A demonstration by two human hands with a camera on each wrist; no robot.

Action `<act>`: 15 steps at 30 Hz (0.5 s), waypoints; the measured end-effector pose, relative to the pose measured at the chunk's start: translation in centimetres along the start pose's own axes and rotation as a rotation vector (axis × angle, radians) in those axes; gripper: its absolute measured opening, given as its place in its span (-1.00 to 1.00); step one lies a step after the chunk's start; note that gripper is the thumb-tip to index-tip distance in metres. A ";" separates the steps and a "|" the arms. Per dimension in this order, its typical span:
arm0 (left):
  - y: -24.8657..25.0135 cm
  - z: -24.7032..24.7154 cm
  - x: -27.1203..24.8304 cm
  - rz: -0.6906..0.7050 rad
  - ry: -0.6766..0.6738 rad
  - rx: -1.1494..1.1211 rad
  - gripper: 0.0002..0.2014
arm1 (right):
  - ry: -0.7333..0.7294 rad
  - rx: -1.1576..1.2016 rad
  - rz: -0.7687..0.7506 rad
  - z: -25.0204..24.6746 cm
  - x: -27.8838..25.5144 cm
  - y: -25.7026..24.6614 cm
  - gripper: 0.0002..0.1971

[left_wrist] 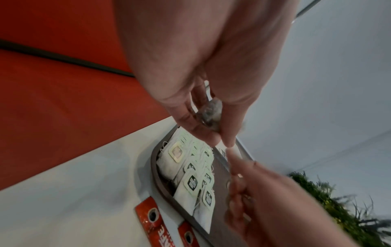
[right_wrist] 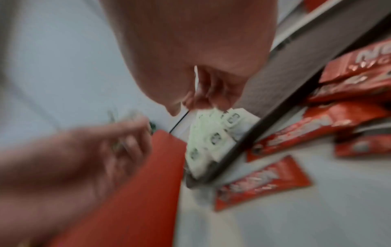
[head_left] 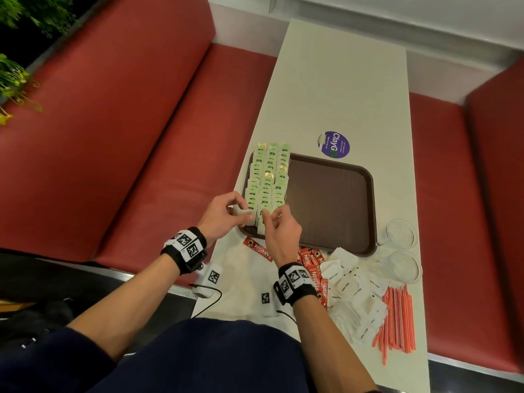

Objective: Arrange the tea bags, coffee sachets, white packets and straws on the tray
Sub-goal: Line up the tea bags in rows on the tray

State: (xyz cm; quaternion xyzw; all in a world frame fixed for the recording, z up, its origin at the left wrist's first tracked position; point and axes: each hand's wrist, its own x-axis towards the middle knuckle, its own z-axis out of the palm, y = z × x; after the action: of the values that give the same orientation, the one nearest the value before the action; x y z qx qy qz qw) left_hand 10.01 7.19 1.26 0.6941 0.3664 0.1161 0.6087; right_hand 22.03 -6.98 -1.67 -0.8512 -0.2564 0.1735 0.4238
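A brown tray lies on the white table. Green-tagged tea bags fill its left part in three rows. My left hand hovers over the tray's near left corner and grips a small white stack of tea bags between thumb and fingers. My right hand is just beside it, and its fingertips pinch the top of the nearest tea bag in the rows. Red coffee sachets, white packets and orange straws lie on the table near the tray's front edge.
Two clear glass cups stand right of the tray's near corner. One coffee sachet lies apart under my right wrist. A purple round sticker is beyond the tray. Red bench seats flank the narrow table.
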 end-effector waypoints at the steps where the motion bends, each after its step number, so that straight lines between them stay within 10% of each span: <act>1: 0.0 0.1 0.0 0.021 0.013 0.041 -0.72 | -0.035 0.131 0.079 -0.5 0.1 -1.0 -0.68; 8: 0.5 1.0 0.6 0.183 0.094 0.284 -0.64 | -0.250 0.398 0.208 -2.1 1.6 -3.7 -0.91; 15: 1.1 0.3 0.7 0.105 0.001 0.191 -0.85 | -0.184 0.129 -0.109 -3.2 4.0 -3.1 -0.87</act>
State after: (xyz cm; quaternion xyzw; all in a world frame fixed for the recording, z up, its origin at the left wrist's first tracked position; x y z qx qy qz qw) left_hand 11.16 7.42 2.02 0.7672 0.3394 0.1125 0.5325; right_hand 25.99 -5.06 2.42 -0.7874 -0.3283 0.2439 0.4613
